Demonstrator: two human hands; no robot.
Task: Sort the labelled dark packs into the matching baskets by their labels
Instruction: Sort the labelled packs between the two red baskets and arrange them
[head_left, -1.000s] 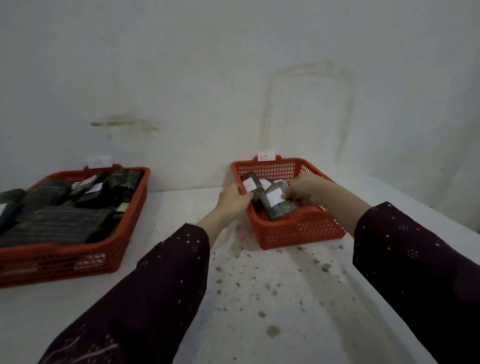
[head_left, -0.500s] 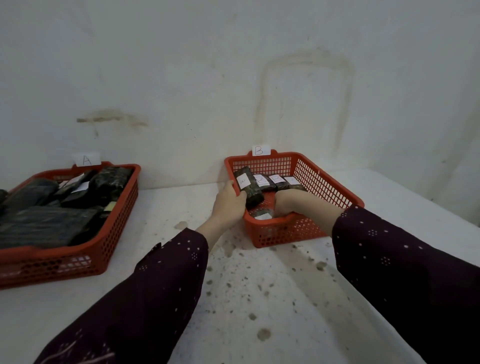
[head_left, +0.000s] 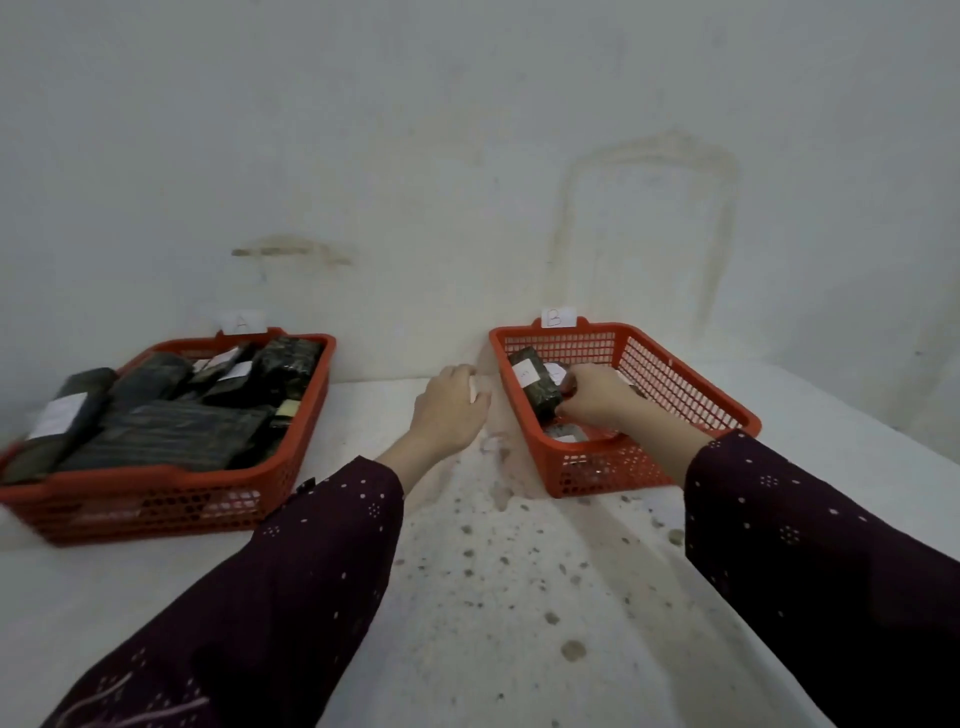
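**Q:** Head view: what are the baskets like?

**A:** Both are red plastic with lattice walls and a solid rim. Basket A (head_left: 156, 475) sits at 9 o'clock on the table (head_left: 519, 597), and basket B (head_left: 597, 473) at 1 o'clock. Each has a white paper tag at its far rim; the B tag (head_left: 558, 317) reads clearly, while the A tag (head_left: 241, 322) is faint.

**Q:** And the packs?

**A:** They are dark, glossy, wrapped blocks and rolls with white paper labels. A heap (head_left: 166, 431) fills basket A. In basket B one pack (head_left: 537, 387) leans tilted against the wall at 9 o'clock, label up (the writing is too small to read). More labelled ones lie behind it, mostly hidden.

**Q:** The hands?

**A:** The right hand (head_left: 592, 397) reaches into basket B with the wrist over the near rim. Its fingers (head_left: 569, 387) are curled round the pack's side at 3 o'clock. The left hand (head_left: 449, 410) is outside, just beside basket B's wall at 9 o'clock. It is knuckles up and loosely curled, and I see nothing in it, though it is blurred. Both sleeves are dark purple cloth with pale dots.

**Q:** The table?

**A:** It is white and speckled with brown spots.
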